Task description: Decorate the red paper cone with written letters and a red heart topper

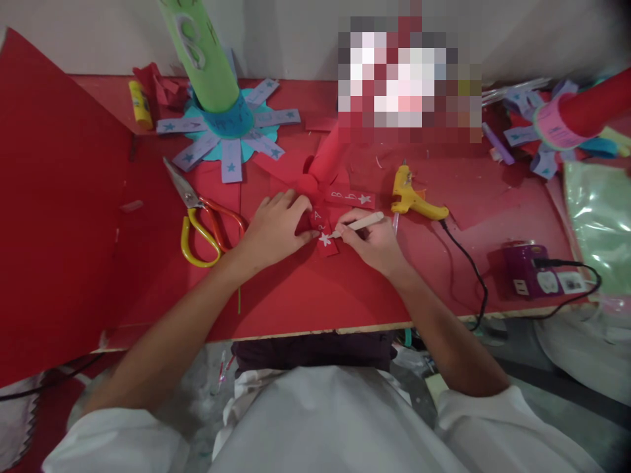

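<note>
My right hand (367, 240) is closed round a pale pen (367, 223), its tip at a white star on a red paper strip (329, 248). White letters show above the star. On the left side of the strip lies my left hand (282, 226), fingers apart, thumb and fingertips touching the red paper. A red paper tube (326, 154) rises behind the strips. Another red strip with white letters and a star (351, 198) points right, just above my right hand. Scissors with yellow and orange handles (202, 217) lie open to the left of my left hand.
A yellow glue gun (417, 200) and a purple power box (530, 269) with a black cable are at right. A green tube (204, 66) on a blue base and a glue stick (140, 105) stand behind left. A large red board (54, 197) rises at left.
</note>
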The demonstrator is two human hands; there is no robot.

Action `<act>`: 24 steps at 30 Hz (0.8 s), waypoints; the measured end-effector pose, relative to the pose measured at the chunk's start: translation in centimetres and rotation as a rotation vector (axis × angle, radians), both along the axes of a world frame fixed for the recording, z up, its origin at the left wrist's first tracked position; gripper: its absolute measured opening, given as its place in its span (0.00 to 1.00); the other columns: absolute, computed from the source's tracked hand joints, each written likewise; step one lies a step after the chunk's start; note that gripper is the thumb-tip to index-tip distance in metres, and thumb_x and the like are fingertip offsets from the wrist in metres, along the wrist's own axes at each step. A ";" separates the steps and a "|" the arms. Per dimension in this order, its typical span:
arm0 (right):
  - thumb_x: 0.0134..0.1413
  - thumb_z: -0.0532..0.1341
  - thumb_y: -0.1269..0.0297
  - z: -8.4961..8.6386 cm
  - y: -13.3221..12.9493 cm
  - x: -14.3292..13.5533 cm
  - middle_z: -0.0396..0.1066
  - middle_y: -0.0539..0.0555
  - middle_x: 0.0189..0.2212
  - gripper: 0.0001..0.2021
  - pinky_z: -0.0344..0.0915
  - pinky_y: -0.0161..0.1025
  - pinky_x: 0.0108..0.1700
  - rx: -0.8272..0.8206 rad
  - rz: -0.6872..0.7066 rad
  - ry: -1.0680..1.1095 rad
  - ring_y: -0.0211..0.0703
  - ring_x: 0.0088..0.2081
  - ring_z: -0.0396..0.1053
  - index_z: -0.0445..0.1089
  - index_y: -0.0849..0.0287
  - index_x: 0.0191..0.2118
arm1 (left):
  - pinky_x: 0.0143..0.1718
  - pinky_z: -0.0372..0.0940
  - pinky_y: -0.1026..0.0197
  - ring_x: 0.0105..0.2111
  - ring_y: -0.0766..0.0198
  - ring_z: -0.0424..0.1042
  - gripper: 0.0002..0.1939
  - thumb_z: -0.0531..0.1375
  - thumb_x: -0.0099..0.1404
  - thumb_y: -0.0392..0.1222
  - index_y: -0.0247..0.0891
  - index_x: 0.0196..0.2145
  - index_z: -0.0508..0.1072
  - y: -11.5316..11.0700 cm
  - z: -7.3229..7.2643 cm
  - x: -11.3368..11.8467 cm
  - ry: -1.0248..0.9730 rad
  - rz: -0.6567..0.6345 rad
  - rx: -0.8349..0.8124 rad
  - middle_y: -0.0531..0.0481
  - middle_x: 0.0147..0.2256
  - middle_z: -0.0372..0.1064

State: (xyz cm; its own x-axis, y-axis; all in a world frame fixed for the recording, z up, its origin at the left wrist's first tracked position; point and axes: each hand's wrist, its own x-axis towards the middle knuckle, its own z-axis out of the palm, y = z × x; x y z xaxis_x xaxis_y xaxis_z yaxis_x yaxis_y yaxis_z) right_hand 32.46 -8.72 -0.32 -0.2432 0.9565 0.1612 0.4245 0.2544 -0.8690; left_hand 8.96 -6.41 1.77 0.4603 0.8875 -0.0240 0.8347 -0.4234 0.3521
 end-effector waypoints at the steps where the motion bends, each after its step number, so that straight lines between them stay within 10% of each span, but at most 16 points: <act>1: 0.66 0.64 0.57 0.0 0.0 0.0 0.76 0.49 0.27 0.10 0.61 0.39 0.32 0.004 0.002 -0.001 0.38 0.27 0.68 0.77 0.56 0.34 | 0.60 0.64 0.40 0.56 0.39 0.73 0.19 0.67 0.71 0.49 0.38 0.54 0.72 0.0 0.0 0.0 0.000 0.002 0.000 0.36 0.55 0.72; 18: 0.77 0.60 0.55 1.1 -0.5 -0.7 0.73 0.48 0.27 0.10 0.66 0.38 0.27 0.357 -0.284 0.236 0.35 0.22 0.67 0.77 0.51 0.46 | 0.35 0.61 0.58 0.32 0.62 0.68 0.10 0.63 0.73 0.38 0.40 0.33 0.68 1.5 -2.5 -1.2 -0.504 0.113 0.200 0.51 0.33 0.70; 24: 0.72 0.60 0.66 2.6 2.8 -1.9 0.77 0.55 0.47 0.07 0.78 0.48 0.52 0.414 -0.292 0.146 0.48 0.48 0.80 0.70 0.49 0.52 | 0.46 0.72 0.55 0.43 0.58 0.76 0.05 0.62 0.72 0.36 0.40 0.46 0.73 1.6 -2.0 -1.6 -0.553 0.186 0.310 0.45 0.44 0.75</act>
